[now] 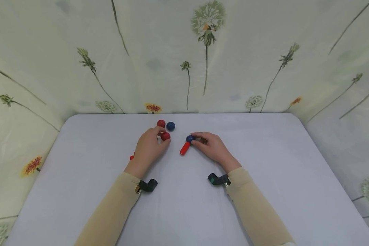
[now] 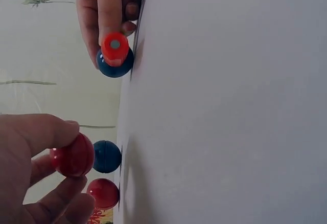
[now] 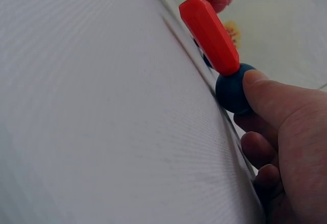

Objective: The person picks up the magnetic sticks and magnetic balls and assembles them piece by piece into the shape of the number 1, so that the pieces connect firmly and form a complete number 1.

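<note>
My left hand pinches a shiny red ball between thumb and fingers, raised over the white table in the left wrist view. To the right, my right hand holds a dark blue ball by thumb and fingertips. From that blue ball a red faceted rod sticks out, angled toward the near left in the head view. A small grey disc shows in the rod's free end. Just beyond the left fingers sit a second red ball and a second blue ball.
Another red piece lies beside the left wrist, mostly hidden by it. The white table ends at the back against a flower-printed cloth. Each wrist wears a small black camera.
</note>
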`<state>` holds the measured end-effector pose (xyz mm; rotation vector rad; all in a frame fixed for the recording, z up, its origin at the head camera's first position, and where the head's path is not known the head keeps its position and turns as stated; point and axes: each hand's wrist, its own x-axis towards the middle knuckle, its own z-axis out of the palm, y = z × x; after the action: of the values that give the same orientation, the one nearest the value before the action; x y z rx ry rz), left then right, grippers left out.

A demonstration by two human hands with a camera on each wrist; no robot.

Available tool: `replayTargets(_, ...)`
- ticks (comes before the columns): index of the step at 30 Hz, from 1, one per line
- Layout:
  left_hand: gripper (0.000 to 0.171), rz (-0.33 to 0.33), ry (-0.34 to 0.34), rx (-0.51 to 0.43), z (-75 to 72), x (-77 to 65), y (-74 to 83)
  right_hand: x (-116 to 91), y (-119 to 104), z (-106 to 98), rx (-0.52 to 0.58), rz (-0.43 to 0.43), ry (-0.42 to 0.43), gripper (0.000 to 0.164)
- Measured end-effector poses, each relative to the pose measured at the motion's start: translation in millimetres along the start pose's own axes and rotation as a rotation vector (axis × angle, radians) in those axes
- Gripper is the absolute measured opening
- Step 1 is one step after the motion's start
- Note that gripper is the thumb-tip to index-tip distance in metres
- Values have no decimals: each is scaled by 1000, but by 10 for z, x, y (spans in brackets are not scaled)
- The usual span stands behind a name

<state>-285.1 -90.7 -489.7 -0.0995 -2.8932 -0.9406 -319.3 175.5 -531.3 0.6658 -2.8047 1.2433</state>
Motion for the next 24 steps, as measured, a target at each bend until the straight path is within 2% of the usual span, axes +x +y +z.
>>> replayTargets(6, 38, -13, 5, -66, -36, -172, 37, -1, 9, 9, -8, 15, -7, 38)
replayTargets(16, 38, -11, 12, -138, -58, -382, 42, 14, 21, 0, -7, -5, -4, 38)
replayTargets(19, 37, -31, 8, -170, -39, -430, 34, 15, 24, 4, -9, -2, -3, 38)
replayTargets(24, 35, -61, -22, -282, 47, -521, 8, 13, 26, 2, -20, -6, -2, 39)
